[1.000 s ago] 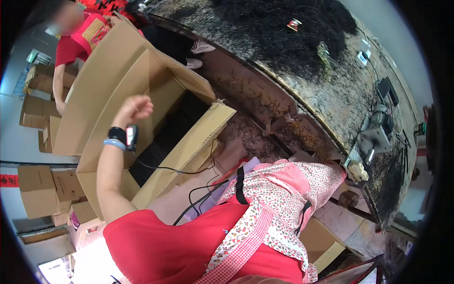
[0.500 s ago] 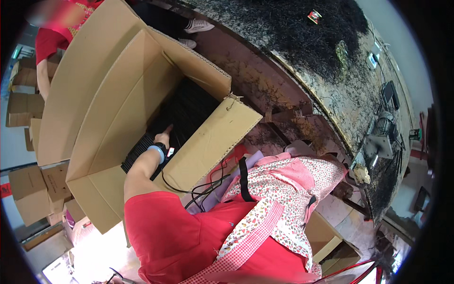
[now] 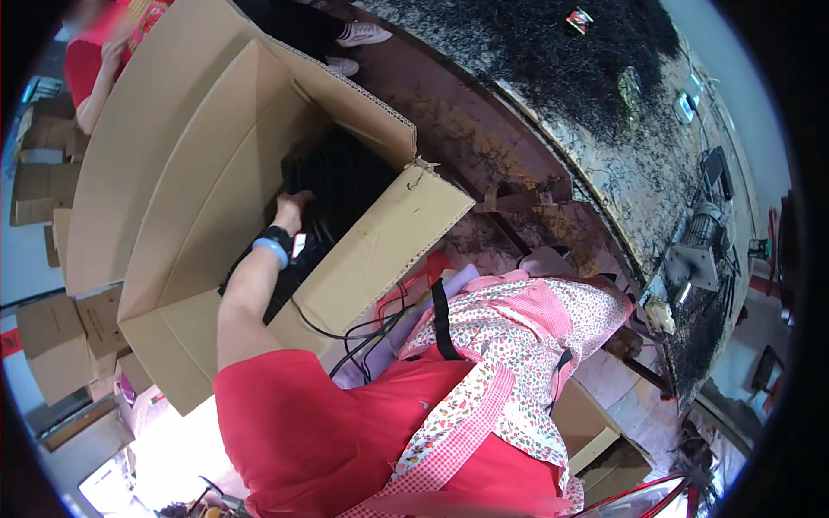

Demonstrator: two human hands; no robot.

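My left hand (image 3: 292, 213) reaches down into a large open cardboard box (image 3: 194, 186). Its fingers curl over black, thin, ribbed strips (image 3: 350, 186) packed inside, and the fingertips are partly lost against the black. A dark watch and a light blue band (image 3: 272, 249) circle that wrist, with a small white tag (image 3: 300, 244) beside them. Black cords (image 3: 371, 337) run over the box's near flap toward my apron (image 3: 518, 345). My right hand is out of sight.
A long table (image 3: 596, 173) at the right bears a heap of fine black strands (image 3: 553, 60) and a small motor (image 3: 704, 226). Another person (image 3: 95, 78) in red stands beyond the box at the upper left. Stacked cartons (image 3: 56, 345) line the left side.
My left hand has moved slightly up and left inside the box, its fingers now more bent over the black strips. The other person's arm has risen.
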